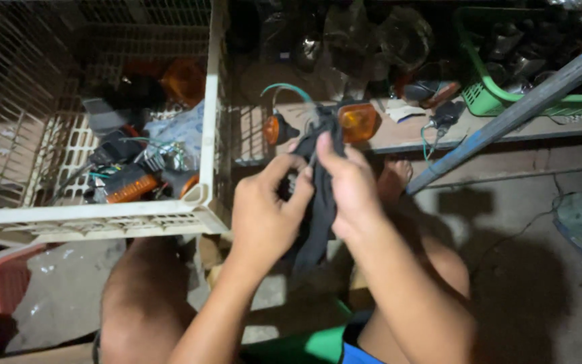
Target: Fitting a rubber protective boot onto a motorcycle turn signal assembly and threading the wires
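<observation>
Black, limp cloth [318, 222] hangs between both hands, its long axis running nearly straight up and down, from the fingers down toward the person's lap. The left hand [264, 212] is clenched around the cloth's middle, and the right hand [351, 192] pinches its upper end, thumb and fingers pressed together. The 2 hands touch each other, the right one slightly higher and farther out. The cloth looks soft and matte, folding loosely below the grip.

Just beyond the fingertips, and seemingly wrapped at its stalk by the cloth's top, sits an amber plastic turn-signal lamp [358, 121], glossy and boxy, with a second smaller amber lamp [272, 129] beside it to the left and a green wire [287, 87] looping above. Whether the cloth touches the lamps cannot be told for sure.

To the left stands a cream plastic lattice crate [207, 101], holding more orange lenses and wired parts. Farther right, a green plastic basket [486, 94] rests on a wooden shelf [399, 138], crossed by a slanting blue-grey metal bar [520, 104].
</observation>
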